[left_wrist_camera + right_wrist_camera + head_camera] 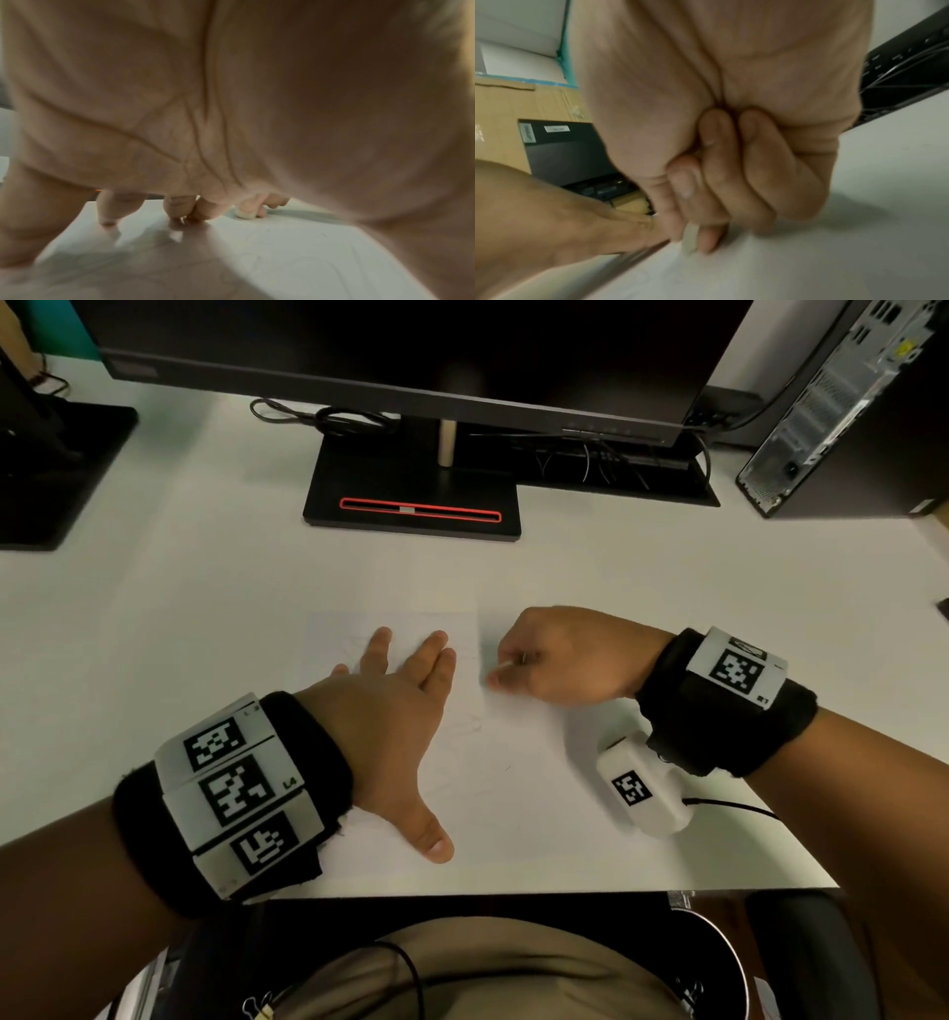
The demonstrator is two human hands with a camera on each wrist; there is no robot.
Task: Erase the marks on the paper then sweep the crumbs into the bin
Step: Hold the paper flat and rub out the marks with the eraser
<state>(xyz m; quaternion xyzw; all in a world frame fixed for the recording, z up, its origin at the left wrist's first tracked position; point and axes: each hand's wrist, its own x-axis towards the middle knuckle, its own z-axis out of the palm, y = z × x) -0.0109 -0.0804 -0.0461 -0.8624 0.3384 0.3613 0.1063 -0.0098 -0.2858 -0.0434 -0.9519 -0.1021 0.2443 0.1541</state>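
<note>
A white sheet of paper [493, 762] with faint pencil marks lies on the white desk. My left hand [395, 711] lies flat on the sheet, fingers spread and straight, pressing it down. My right hand [544, 660] is just right of those fingers and pinches a small white eraser [500, 667] against the paper. The eraser [690, 239] shows between thumb and forefinger in the right wrist view, its tip on the sheet. In the left wrist view the eraser [245, 214] sits beyond my left fingertips [177, 213]. No crumbs can be made out.
A monitor on a black stand [411, 505] rises behind the paper, with cables beside it. A computer tower [842, 403] stands at the far right and another black stand [56, 469] at the far left. The desk's front edge [513, 896] is close to my body.
</note>
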